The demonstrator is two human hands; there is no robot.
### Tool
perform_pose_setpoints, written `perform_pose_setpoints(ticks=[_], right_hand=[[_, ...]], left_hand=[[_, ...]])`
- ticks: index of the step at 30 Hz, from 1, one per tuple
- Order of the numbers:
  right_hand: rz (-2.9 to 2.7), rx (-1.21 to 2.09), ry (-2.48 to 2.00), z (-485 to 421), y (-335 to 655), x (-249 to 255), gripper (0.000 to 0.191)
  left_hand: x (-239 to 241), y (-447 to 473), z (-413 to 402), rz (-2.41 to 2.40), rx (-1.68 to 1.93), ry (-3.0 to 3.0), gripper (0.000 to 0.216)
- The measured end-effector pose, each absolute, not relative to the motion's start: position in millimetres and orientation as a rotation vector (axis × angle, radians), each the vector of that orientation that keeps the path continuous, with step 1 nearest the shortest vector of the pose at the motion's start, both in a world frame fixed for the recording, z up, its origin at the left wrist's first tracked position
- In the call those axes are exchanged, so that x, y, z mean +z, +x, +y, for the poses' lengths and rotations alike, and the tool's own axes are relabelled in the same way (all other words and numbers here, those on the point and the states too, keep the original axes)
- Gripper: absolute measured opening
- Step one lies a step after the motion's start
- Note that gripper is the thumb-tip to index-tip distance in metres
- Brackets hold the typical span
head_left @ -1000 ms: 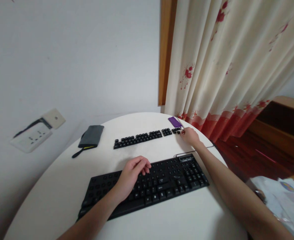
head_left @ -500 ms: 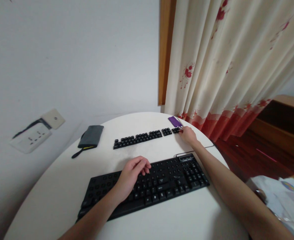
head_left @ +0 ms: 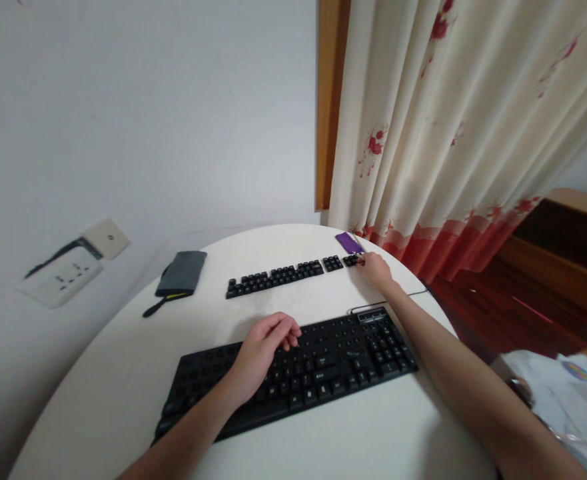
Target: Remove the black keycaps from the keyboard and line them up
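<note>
My left hand (head_left: 267, 340) rests over the upper middle of a black keyboard (head_left: 323, 387), its fingers curled in and nothing visible in them. Several sockets at the keyboard's left and along its upper part show no keycaps. Loose black keycaps (head_left: 283, 275) stand in rows behind it, split into groups. At the right end of these rows is my right hand (head_left: 374, 270), its fingers pinched together. A thin, light-coloured thing shows by its fingertips, too small to name, close to the last group of keycaps (head_left: 350, 260).
A purple flat object (head_left: 348, 243) lies just beyond my right hand. At the left of the round white table (head_left: 123, 387) is a grey pouch (head_left: 183, 270) with a dark strap. The keyboard's cable (head_left: 418, 293) runs over the right edge. A wall and curtain (head_left: 423, 133) stand behind.
</note>
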State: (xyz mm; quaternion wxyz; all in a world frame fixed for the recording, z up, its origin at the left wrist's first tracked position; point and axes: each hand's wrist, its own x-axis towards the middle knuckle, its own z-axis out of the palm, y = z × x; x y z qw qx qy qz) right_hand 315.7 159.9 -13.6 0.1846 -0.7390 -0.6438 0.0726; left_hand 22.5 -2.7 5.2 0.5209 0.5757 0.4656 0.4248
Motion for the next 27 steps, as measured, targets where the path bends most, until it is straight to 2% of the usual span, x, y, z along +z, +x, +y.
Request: perform_pose_setpoints(ticks=[6,8,12,16,19,22,27], right_hand=[[-1.75,0.223,-2.021,158,319,-4,0.019],[-1.718,0.215,-1.967,155,324,8,0.025],[-1.662,0.204,-1.81,138,335,39,0.049],[-1.566,0.229,-1.486,98,339,54,0.049],[-1.526,0.376,-1.476,62,339,46,0.052],[-1.513,0.514,-1.532,30,341,30,0.045],[-1.576,0.554,-1.593,1,351,8,0.043]], left_hand=[[3,22,-2,1.118,1.014,1.386,0.028],[4,22,-2,1.116,1.019,1.379,0.028],[5,23,-3,1.107,1.026,1.365,0.027],[4,23,-2,1.094,1.028,1.378,0.026],[3,22,-2,1.094,1.027,1.389,0.028],[1,22,-2,1.089,1.025,1.395,0.028],[0,22,0,1.078,1.035,1.408,0.028]])
